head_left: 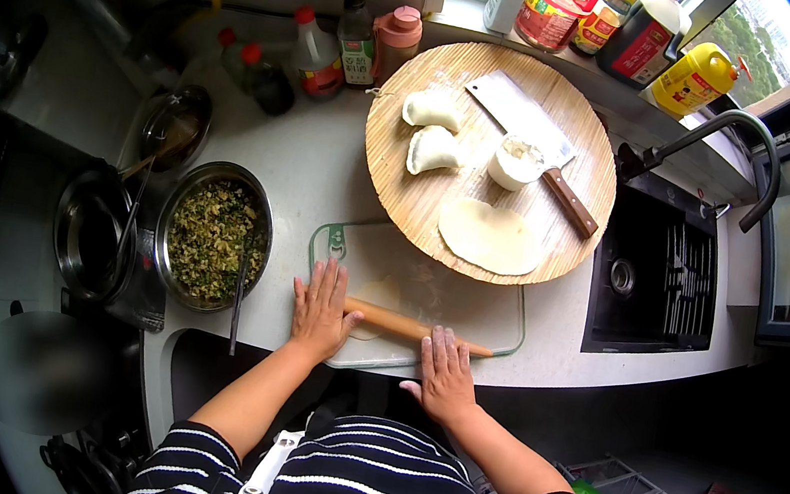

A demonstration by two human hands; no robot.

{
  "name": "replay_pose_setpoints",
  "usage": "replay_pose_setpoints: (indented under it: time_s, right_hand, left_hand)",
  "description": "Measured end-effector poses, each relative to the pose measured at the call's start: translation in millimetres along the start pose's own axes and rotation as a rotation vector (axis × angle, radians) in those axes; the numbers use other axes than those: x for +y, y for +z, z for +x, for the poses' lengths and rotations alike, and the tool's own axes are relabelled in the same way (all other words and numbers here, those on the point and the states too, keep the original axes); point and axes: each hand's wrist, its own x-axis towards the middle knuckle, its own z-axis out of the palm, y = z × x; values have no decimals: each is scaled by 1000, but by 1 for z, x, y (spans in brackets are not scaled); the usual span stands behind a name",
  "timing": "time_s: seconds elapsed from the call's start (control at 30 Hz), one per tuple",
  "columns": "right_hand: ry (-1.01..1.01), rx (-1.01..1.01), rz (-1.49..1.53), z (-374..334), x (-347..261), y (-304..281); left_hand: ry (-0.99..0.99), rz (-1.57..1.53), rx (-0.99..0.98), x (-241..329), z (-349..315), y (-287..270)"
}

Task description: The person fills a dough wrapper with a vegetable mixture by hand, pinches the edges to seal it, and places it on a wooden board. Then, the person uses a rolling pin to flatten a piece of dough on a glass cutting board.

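Left fingers: straight and a little apart, wrapped around nothing; the hand lies flat over the pin's left end, thumb stretched rightward along the wood.
Right fingers: outstretched, close together, tips across the pin toward its right end; not curled round it. The thumb sticks out to the left, clear of the wood.
Left hand [318, 315]: palm down at the board's left edge, fingers pointing to its far side, forearm slanting in from the near left.
Right hand [447, 384]: palm down at the board's near edge, right of its middle, forearm slanting in from the near right.
Pin [391, 322]: wooden, lying across the near half of the board [483, 322], its right end slightly closer to the person; a tapered tip shows past the right fingers.
Dough [377, 292]: pale and flat, on the board's left half, partly hidden by the pin.
Round block [388, 135]: just beyond the board, covering part of its far edge from view; it bears a wrapper [487, 238], two dumplings [434, 151], a white cup [514, 168] and a cleaver [515, 112].
Bowl [163, 240]: left of the board, holding chopped filling [212, 231].
Sink [618, 324]: right of the board.
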Motion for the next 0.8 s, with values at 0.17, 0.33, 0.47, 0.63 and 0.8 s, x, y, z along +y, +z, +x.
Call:
replay_pose_setpoints:
  time_s: [0.17, 0.33, 0.47, 0.63, 0.8]
  right_hand:
    - [229, 162, 12, 71, 30, 0]
    - [112, 25, -83, 10, -2, 2]
    - [120, -25, -21, 6, 0, 6]
    - [328, 66, -150, 76, 18, -2]
    - [97, 82, -143, 20, 8, 13]
  left_hand:
    - [-133, 8, 71, 17, 83, -21]
    - [-88, 24, -55, 6, 13, -6]
    - [-67, -6, -27, 8, 5, -2]
    - [-127, 3, 95, 25, 92, -23]
    - [-61, -46, -24, 10, 7, -4]
